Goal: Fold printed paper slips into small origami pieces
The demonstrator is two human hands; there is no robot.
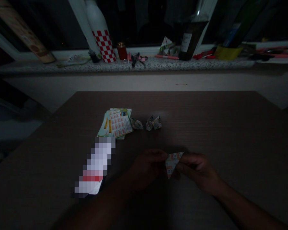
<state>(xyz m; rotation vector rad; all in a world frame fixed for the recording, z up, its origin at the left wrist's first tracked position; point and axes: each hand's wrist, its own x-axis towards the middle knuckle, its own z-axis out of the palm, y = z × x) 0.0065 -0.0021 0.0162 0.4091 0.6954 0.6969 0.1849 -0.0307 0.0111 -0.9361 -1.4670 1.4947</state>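
The scene is dim. My left hand [147,166] and my right hand [196,169] meet low over a dark wooden table [230,127]. Between them is a small folded piece of printed paper [172,162], triangular, pinched at its left edge by my left fingers and at its right edge by my right fingers. Farther back on the table lies a stack of printed paper sheets [116,123]. Right of the stack sit two small folded paper pieces, one [136,124] close to the stack and one [154,122] a little farther right.
A blurred-out white and red flat object [94,167] lies on the table left of my left hand. Behind the table runs a stone windowsill [124,65] with a red-and-white checked bottle [103,35], a dark bottle [190,38], a small red jar [122,51] and clutter.
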